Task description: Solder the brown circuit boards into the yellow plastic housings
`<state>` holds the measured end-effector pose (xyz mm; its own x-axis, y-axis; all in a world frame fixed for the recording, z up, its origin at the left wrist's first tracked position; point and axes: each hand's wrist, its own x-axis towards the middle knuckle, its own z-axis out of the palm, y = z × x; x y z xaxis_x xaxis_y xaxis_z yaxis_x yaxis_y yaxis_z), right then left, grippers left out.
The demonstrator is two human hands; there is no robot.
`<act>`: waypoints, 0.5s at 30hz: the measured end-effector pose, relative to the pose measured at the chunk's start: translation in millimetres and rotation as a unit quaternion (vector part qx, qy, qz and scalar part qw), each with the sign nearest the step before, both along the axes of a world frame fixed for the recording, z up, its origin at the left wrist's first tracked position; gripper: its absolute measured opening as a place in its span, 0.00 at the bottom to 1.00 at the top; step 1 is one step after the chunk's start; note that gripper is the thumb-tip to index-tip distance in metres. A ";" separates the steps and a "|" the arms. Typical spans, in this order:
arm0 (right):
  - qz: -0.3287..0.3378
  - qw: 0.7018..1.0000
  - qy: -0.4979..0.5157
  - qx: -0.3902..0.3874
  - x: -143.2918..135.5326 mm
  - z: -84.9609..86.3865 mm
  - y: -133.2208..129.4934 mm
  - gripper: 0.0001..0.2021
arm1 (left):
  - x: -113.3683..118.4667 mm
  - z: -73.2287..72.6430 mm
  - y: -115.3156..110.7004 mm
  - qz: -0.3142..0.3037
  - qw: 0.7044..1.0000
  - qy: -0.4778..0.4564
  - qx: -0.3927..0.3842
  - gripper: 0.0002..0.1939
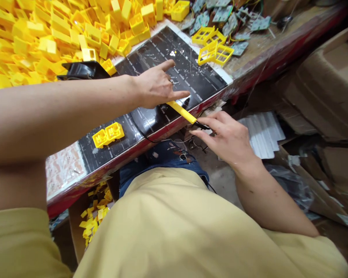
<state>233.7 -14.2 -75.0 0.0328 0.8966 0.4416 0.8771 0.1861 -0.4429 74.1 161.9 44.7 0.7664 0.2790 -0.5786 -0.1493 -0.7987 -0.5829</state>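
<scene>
My left hand (pixel 156 85) is over the black mat (pixel 139 60), with its thumb and one finger stretched apart. The other fingers curl down, partly hidden. Below the left thumb, a thin yellow stick with a black end (pixel 182 112) slants across the table's front edge; its far end disappears under that hand. My right hand (pixel 227 135) pinches the stick's black end between thumb and fingers, just beyond the edge. Two yellow plastic housings (pixel 108 135) lie side by side on the mat, with small pale parts inside, below my left forearm.
A big heap of yellow housings (pixel 55 34) covers the back left. Yellow open frames (pixel 213 46) and small circuit boards with wires (pixel 220 15) lie at the back right. A box of yellow pieces (pixel 95 216) stands under the table. Cardboard boxes (pixel 327 81) are at right.
</scene>
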 end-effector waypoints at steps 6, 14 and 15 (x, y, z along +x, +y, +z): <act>0.015 0.995 0.101 -0.006 16.3 -10.2 -11.4 0.23 | -3.1 -11.3 -13.8 0.046 0.998 -0.041 -0.003 0.37; 0.048 0.988 0.003 0.147 0.7 -7.8 0.2 0.06 | -3.8 -29.7 -27.8 0.093 0.985 -0.148 -0.009 0.30; 0.045 0.988 -0.009 0.150 -0.3 -8.0 0.5 0.06 | -4.3 -31.9 -28.1 0.091 0.983 -0.160 -0.008 0.30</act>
